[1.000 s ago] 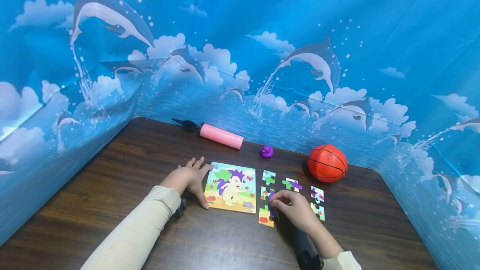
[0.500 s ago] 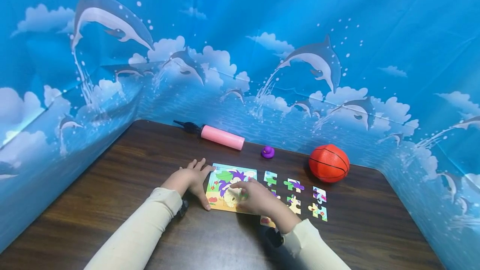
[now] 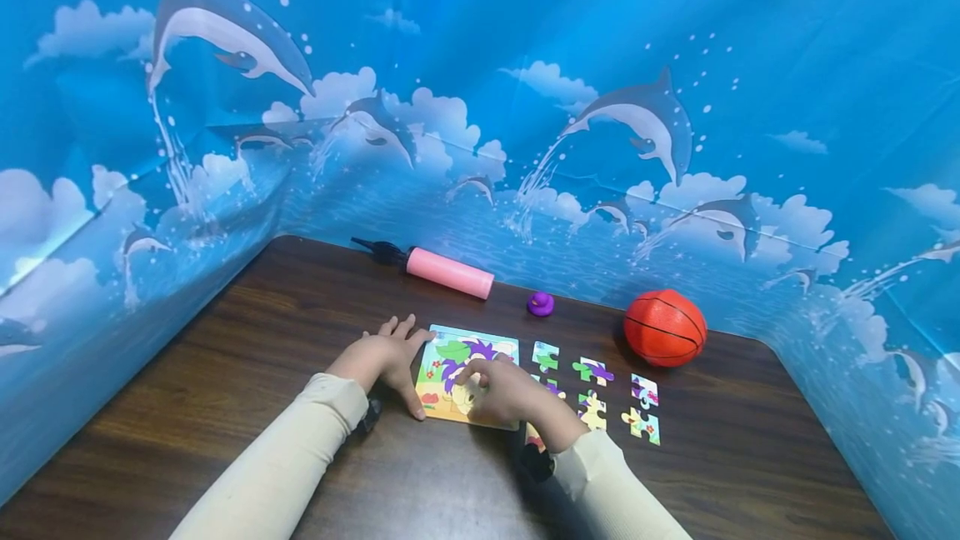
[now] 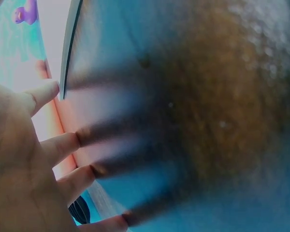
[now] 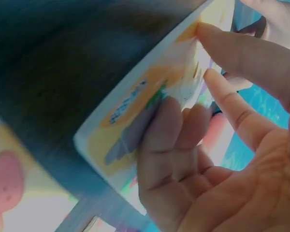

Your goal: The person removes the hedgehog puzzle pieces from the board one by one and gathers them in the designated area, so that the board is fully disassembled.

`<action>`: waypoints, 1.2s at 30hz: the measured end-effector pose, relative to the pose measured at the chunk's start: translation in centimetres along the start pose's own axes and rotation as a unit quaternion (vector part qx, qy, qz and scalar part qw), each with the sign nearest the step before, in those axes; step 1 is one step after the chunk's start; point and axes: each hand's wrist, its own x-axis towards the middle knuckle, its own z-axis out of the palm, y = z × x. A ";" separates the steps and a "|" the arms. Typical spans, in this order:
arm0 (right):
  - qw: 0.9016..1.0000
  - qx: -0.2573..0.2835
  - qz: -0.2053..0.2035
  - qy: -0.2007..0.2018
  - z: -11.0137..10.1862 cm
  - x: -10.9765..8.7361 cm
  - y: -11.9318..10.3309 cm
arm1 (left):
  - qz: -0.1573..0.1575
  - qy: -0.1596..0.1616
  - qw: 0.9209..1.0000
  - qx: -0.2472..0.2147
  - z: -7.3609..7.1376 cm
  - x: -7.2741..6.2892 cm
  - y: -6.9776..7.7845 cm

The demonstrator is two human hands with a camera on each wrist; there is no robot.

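Observation:
A puzzle board [image 3: 442, 417] with a printed purple-haired hedgehog lies flat on the table. My left hand [image 3: 382, 361] is at its left side, fingers spread, fingertips and thumb along the edge; in the left wrist view its fingers [image 4: 63, 147] point across the tabletop. My right hand [image 3: 506, 394] is over the board's lower right part. In the right wrist view its thumb and forefinger tips are close to the board face, a gap between them, the other fingers [image 5: 164, 140] curled in. I cannot tell whether a piece is between them. Loose puzzle pieces [image 3: 592, 411] lie to the right.
A pink hand pump [image 3: 450, 273] with a black nozzle lies along the back edge. Right of it sit a purple rubber duck [image 3: 541, 304] and an orange-red ball [image 3: 664, 328] with black lines. A blue dolphin-print cloth [image 3: 480, 140] rises behind the wooden table [image 3: 247, 348].
My right hand has moved left from among the loose pieces to the board, uncovering a middle piece. Over the last half second it barely shifts. My left hand keeps its place.

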 end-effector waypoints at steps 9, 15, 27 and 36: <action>0.999 0.042 0.006 0.001 0.0 0.0 0.1 | -0.002 -0.006 1.000 0.003 -0.4 -0.5 0.4; 0.993 0.109 -0.030 -0.016 -0.2 -0.2 0.4 | 0.001 -0.002 1.000 0.010 -0.1 0.1 0.1; 0.951 0.307 0.021 0.026 -2.1 -2.2 3.4 | -0.007 -0.005 1.000 0.002 -0.4 -0.5 0.6; 0.924 0.369 0.082 0.058 -4.0 -9.6 11.2 | -0.003 0.002 1.000 -0.005 -0.1 -0.2 0.2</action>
